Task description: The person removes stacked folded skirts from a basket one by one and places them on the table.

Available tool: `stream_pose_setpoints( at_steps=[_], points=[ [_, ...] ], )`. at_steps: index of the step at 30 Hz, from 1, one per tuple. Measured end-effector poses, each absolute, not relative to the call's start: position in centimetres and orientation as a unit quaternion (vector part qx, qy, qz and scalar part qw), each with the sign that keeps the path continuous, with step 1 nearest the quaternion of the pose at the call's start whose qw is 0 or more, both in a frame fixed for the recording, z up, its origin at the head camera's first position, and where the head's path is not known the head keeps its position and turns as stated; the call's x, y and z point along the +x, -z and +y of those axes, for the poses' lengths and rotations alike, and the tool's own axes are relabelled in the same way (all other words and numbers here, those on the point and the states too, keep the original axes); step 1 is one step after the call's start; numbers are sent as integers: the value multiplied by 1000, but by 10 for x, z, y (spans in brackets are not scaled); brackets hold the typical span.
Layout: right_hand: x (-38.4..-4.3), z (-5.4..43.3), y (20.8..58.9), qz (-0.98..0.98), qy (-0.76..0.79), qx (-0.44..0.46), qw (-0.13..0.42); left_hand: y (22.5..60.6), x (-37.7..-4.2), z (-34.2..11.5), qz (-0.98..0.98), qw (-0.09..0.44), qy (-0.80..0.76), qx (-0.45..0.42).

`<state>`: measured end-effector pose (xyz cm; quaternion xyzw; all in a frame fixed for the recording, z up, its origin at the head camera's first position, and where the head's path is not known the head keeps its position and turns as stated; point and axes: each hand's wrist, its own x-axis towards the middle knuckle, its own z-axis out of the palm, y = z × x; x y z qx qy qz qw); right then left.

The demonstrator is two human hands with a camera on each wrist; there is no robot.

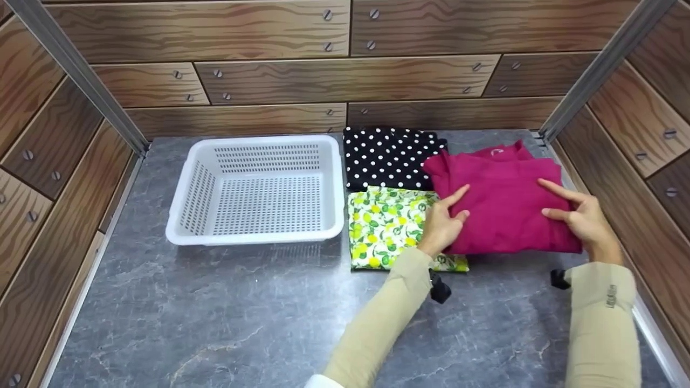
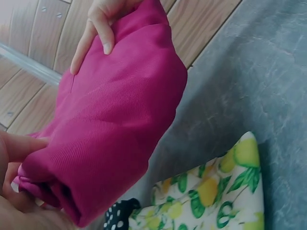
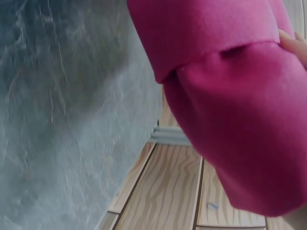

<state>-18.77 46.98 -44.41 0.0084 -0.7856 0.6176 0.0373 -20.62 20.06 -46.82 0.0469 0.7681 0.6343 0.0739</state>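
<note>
A folded magenta garment (image 1: 506,207) is gripped at its two sides, with a small pale mark on its far part in the head view. My left hand (image 1: 443,223) holds the left side, index finger and thumb over the top. On the opposite side my right hand (image 1: 585,221) grips the edge with two fingers lying on the cloth. The left wrist view shows the garment (image 2: 115,110) raised above the grey table, its end rolled into a thick fold by the left hand (image 2: 24,211). In the right wrist view the garment (image 3: 249,124) hides most of the right hand.
A white perforated plastic basket (image 1: 269,237) stands on the grey table (image 1: 226,318) at the left. Between it and the garment lie a folded black polka-dot cloth (image 1: 391,159) and, nearer, a lemon-print cloth (image 1: 385,231). Wood-patterned walls (image 1: 345,81) border the table.
</note>
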Motion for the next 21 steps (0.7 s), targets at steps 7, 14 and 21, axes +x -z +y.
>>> stream_pose_setpoints(
  at_steps=[7,14,21],
  points=[
    [-175,491,441,-794,-607,-21,28,473,-201,216,776,125,-612,87],
    [-172,502,448,-849,-526,-34,38,481,-198,228,777,160,-601,101],
    [-173,506,459,-887,-458,-33,51,496,-197,239,759,193,-610,119]
  ],
)
